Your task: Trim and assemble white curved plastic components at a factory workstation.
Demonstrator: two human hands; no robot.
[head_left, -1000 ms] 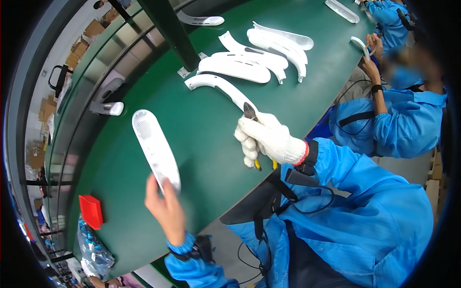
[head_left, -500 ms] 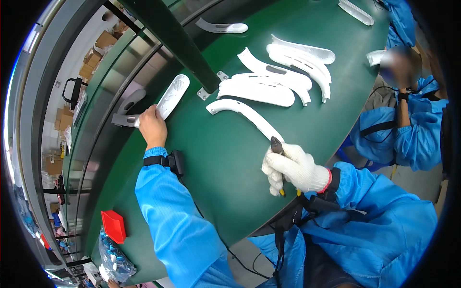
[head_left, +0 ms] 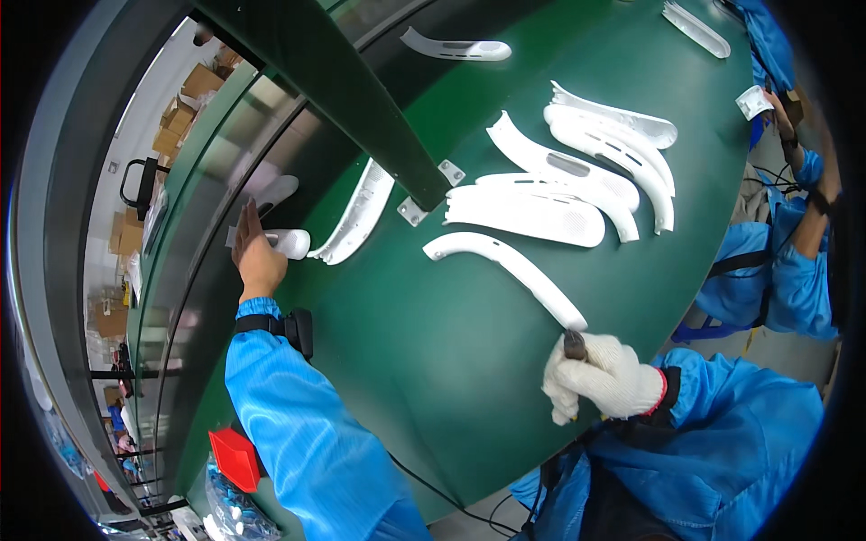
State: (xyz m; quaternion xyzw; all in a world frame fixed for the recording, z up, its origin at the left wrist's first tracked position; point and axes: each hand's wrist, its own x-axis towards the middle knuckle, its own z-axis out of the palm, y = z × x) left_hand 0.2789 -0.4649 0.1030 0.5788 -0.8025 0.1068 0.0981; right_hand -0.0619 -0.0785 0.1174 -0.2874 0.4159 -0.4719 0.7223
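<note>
My bare left hand (head_left: 258, 256) lies with stretched fingers over a white curved plastic part (head_left: 291, 243) by the glossy panel at the table's left side; its palm hides the part's middle. Just right of it, another white curved part (head_left: 354, 221) rests hollow side showing. My right hand (head_left: 603, 374), in a white knitted glove with a red cuff, is closed round a pair of pliers (head_left: 575, 343), whose dark jaws point up. Their handles are mostly hidden in the glove. A slim curved white part (head_left: 510, 268) ends right at the pliers' tip; whether they touch I cannot tell.
Several white curved parts (head_left: 532, 219) are piled right of a green metal post (head_left: 361, 108) bolted to the green table (head_left: 406, 379). Single parts lie farther back. A red tray (head_left: 236, 458) and a plastic bag (head_left: 236, 505) are at lower left. A co-worker's hand holds a white piece (head_left: 753, 103).
My left hand has let go of one white part, now lying beside the post, and moved left onto another. My right hand still holds the pliers. The whole view has shifted.
</note>
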